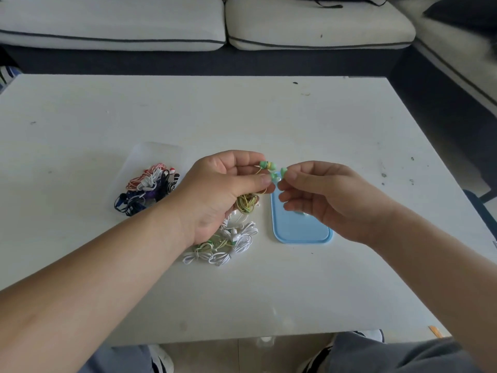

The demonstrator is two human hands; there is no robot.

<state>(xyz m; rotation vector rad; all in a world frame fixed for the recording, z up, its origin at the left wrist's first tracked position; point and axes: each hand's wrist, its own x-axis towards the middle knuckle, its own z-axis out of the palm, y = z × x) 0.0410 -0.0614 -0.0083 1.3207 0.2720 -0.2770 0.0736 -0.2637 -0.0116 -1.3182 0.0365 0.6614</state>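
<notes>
– Green earphones (267, 165), where are they?
– In the air over the white table (242, 117), held between both hands, just above the far end of the blue lid (298, 232).
– Left hand (223, 189)?
– Fingers curled. Thumb and fingertips pinch one green-and-yellow earbud with its wire.
– Right hand (325, 195)?
– Thumb and forefinger pinch the other earbud, and the other fingers curl loosely below. The two buds sit just beside each other.
– Rest of the wire?
– The coiled cable (246, 203), yellow-green, hangs bundled under the left thumb. Cannot tell whether it touches the table.
– What else is on the table?
– A pile of white earphones (234, 243) lies near the left wrist, partly hidden by it, with a bit of green mixed in.
– Further left, a clear container (158, 152) holds dark and red-striped earphones (150, 187) in a tangle.
– The blue lid lies flat, just right of the white pile, its far part covered by the right hand.
– Background?
– Pale sofa cushions (309, 22) with dark piping sit beyond the table's far edge. Grey trouser knees and shoes show at the near edge.
</notes>
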